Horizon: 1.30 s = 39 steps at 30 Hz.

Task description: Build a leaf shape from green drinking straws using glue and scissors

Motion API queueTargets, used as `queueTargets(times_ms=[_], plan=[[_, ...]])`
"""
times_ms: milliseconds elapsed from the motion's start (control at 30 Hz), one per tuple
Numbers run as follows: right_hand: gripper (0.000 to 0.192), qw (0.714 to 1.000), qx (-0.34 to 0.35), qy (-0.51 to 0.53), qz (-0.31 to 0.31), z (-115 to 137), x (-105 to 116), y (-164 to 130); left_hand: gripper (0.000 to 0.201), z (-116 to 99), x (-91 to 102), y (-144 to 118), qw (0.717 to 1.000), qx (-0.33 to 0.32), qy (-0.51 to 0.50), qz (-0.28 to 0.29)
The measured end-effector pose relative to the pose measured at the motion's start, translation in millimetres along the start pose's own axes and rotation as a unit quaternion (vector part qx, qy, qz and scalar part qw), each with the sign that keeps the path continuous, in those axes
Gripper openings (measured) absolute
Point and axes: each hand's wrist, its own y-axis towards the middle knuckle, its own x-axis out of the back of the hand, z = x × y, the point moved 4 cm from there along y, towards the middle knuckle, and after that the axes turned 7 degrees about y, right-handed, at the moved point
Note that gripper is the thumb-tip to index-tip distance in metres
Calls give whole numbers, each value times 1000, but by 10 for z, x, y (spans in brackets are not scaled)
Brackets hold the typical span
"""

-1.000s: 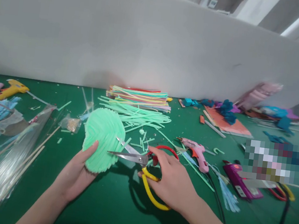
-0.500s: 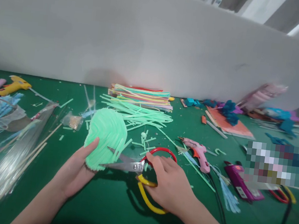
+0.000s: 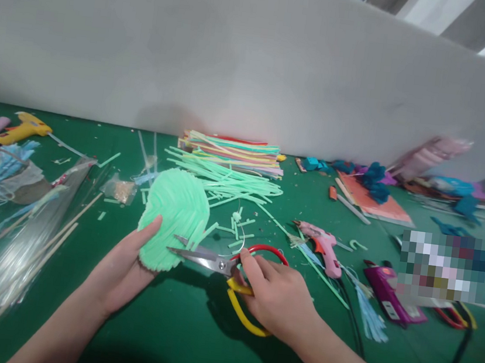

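My left hand [image 3: 119,272] holds a light green ribbed leaf-shaped piece [image 3: 175,215] from below, thumb on its lower left face. My right hand [image 3: 279,298] grips scissors [image 3: 223,264] with one red and one yellow handle loop. The blades are slightly apart at the piece's lower right edge, tips pointing left. Short green offcuts [image 3: 236,231] lie on the green table [image 3: 187,340] just behind the scissors.
Loose green strips [image 3: 224,182] and a stack of coloured sheets [image 3: 232,151] lie behind. A pink glue gun [image 3: 323,247], a purple tool [image 3: 388,288] and blue craft pieces sit right. A yellow glue gun [image 3: 21,128], clear wrap and thin sticks [image 3: 21,254] lie left. A grey wall [image 3: 240,57] bounds the back.
The scissor blades, level a second ago, tipped up to the right half a second ago, and now tip the other way; they stay at the green piece's lower right edge. The view drifted slightly.
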Motion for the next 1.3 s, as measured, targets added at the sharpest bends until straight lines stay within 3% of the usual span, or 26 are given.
queueTargets(times_ms=[133, 300, 433, 567, 700, 867, 1067, 1300], plan=[[26, 1000, 16, -21, -17, -6, -48, -1, 56, 12, -1, 8, 1000, 7, 3, 15], [19, 994, 58, -25, -87, -17, -71, -38, 54, 14, -18, -6, 999, 16, 9, 31], [26, 994, -14, 57, -95, -134, -19, -44, 55, -15, -16, -21, 1000, 7, 8, 17], [29, 980, -81, 182, -28, -209, 52, -52, 59, -28, -19, -23, 1000, 8, 0, 29], [65, 978, -69, 191, 44, -142, 105, -98, 60, -41, 8, -24, 1000, 3, 7, 3], [90, 989, -17, 147, 9, -53, 44, -167, 62, -39, -4, -36, 999, 23, 20, 27], [81, 993, -8, 119, -28, -4, -169, -211, 60, -28, 21, -30, 998, 38, 32, 37], [78, 993, 1, 117, -31, 40, -217, -223, 57, -24, 9, -22, 998, 40, 36, 34]])
